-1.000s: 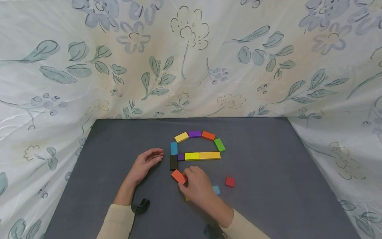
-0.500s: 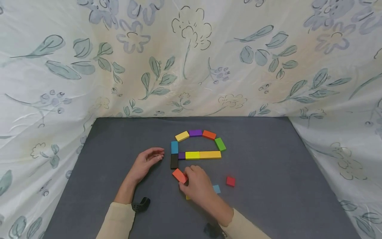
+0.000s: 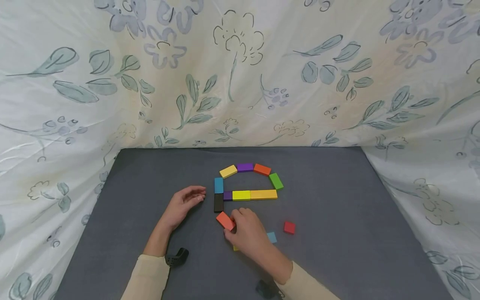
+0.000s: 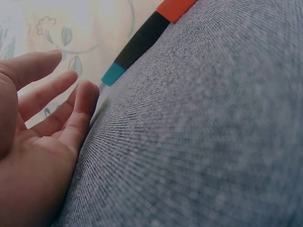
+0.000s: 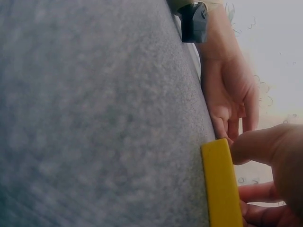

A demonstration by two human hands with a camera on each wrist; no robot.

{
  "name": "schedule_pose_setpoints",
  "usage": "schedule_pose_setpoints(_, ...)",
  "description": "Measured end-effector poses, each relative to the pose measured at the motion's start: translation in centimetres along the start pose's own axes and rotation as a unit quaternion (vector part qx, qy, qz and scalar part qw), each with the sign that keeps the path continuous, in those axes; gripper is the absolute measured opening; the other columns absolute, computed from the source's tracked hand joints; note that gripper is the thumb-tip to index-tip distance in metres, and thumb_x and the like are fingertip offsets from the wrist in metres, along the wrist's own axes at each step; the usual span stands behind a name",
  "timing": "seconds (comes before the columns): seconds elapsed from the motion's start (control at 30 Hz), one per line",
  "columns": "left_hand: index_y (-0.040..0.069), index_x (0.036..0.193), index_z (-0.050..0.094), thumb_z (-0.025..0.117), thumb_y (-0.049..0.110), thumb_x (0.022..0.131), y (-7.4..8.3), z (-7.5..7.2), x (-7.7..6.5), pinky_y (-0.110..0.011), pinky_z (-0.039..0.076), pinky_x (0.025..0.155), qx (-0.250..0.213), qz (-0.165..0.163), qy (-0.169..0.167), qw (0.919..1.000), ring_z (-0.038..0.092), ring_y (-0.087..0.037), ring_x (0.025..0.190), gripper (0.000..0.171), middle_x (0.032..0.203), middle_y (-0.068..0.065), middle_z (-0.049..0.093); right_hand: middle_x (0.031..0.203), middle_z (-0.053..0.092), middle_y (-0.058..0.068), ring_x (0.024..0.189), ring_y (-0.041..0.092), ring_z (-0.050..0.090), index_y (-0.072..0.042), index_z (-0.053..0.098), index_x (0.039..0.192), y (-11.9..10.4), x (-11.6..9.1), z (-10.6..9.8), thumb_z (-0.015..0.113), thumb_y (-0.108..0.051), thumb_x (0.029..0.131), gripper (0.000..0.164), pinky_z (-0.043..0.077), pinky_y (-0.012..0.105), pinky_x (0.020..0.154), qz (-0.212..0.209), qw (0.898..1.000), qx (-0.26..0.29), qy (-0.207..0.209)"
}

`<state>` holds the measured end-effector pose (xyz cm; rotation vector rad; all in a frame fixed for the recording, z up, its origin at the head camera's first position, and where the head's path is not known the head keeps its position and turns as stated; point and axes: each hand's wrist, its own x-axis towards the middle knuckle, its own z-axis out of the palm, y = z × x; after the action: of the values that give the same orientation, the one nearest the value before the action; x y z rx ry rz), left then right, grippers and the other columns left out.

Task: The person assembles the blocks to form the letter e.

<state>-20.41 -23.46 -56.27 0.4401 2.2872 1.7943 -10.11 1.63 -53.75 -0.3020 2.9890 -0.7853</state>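
An orange-red block [image 3: 225,220] lies slanted just below the black block [image 3: 218,203]. My right hand [image 3: 249,233] pinches its right end between thumb and fingers. A yellow block [image 5: 221,184] stands large in the right wrist view, in front of that hand's thumb; in the head view the hand covers most of it. My left hand [image 3: 183,207] rests on the cloth left of the black block, its fingers loosely bent and holding nothing. In the left wrist view, the teal-blue block [image 4: 113,74] shows beyond its fingertips.
Above, blocks form a closed loop: pale yellow [image 3: 228,171], purple [image 3: 245,167], orange [image 3: 262,169], green [image 3: 276,181], and a bottom row with a bright yellow block [image 3: 241,195]. A light blue block [image 3: 271,237] and a red block [image 3: 289,227] lie right of my right hand. Floral cloth [image 3: 240,83] hangs behind.
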Motion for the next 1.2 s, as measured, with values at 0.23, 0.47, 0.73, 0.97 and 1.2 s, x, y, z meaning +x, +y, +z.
schedule_pose_setpoints(0.23,0.002,0.141,0.069,0.073,0.018,0.106,0.0,0.3,-0.4,-0.021,0.053,0.098,0.013,0.006,-0.002,0.9999,0.067,-0.029,0.121,0.038,0.133,-0.016,0.070,0.083,0.053,-0.007,0.077,0.014,0.050,-0.016,0.072,0.102,0.0,0.0,0.0,0.092,-0.040,0.087,0.035,0.045,0.029,0.065,0.003,1.000,0.008,-0.009)
schedule_pose_setpoints(0.47,0.011,0.144,0.069,0.077,0.016,0.103,1.0,1.1,-1.9,-0.047,0.056,0.102,0.140,0.065,-0.018,0.9879,0.065,-0.028,0.120,0.042,0.141,-0.009,0.064,0.105,0.069,-0.006,0.097,0.016,0.062,-0.017,0.079,0.122,0.9,-0.6,-2.2,0.086,-0.056,0.089,0.052,0.057,0.039,0.087,-0.020,0.998,-0.025,0.047)
schedule_pose_setpoints(0.73,0.017,0.144,0.072,0.082,0.015,0.097,4.6,2.6,-5.6,-0.058,0.050,0.109,0.309,0.171,-0.036,0.9349,0.056,-0.026,0.138,0.048,0.145,0.000,0.061,0.127,0.066,-0.006,0.117,0.016,0.062,-0.017,0.076,0.133,3.7,-2.5,-7.2,0.095,-0.044,0.085,0.058,0.058,0.042,0.097,-0.062,0.996,0.017,0.058)
schedule_pose_setpoints(0.97,0.011,0.144,0.072,0.082,0.016,0.095,4.8,5.1,-7.7,-0.053,0.052,0.109,0.386,0.246,-0.069,0.8867,0.055,-0.025,0.140,0.050,0.147,-0.003,0.061,0.135,0.065,-0.005,0.125,0.016,0.061,-0.017,0.073,0.138,5.1,-4.0,-6.9,0.092,-0.039,0.089,0.057,0.056,0.043,0.103,-0.145,0.989,-0.006,-0.024)
schedule_pose_setpoints(1.2,0.011,0.139,0.074,0.079,0.018,0.097,4.3,6.5,-8.3,-0.051,0.052,0.108,0.428,0.253,-0.092,0.8628,0.056,-0.026,0.138,0.043,0.147,-0.005,0.063,0.127,0.066,-0.004,0.118,0.015,0.061,-0.013,0.075,0.132,6.1,-4.4,-4.3,0.091,-0.027,0.091,0.047,0.056,0.038,0.102,-0.194,0.977,-0.014,-0.089)
